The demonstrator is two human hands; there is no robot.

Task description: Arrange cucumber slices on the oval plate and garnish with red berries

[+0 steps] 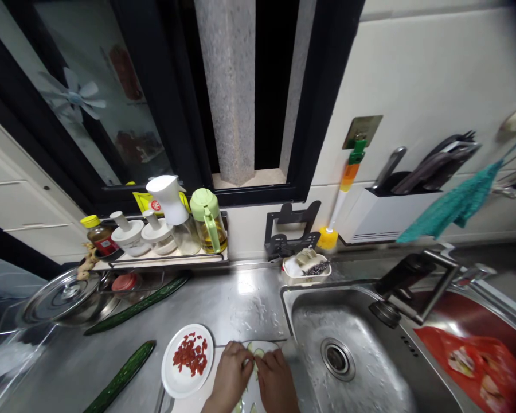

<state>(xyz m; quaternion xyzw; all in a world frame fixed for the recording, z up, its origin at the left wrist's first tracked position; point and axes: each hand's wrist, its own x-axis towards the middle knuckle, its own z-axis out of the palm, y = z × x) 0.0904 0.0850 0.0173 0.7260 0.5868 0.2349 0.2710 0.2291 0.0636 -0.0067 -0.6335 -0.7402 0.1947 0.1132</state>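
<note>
My left hand and my right hand meet at the bottom middle, fingers bent and thumbs close together. Between their fingertips are pale green cucumber slices, which both hands pinch. More slices lie below, over a white surface that my hands partly cover; whether it is a plate or a board I cannot tell. Just left of my left hand stands a white plate bearing small red pieces that look like goji berries. Two whole cucumbers lie farther left on the steel counter.
To the right is a steel sink with a dark tap and a red plastic bag. Along the back stand an oil jug, seasoning jars and a sponge holder. A lidded pot is at left; a knife block hangs on the wall.
</note>
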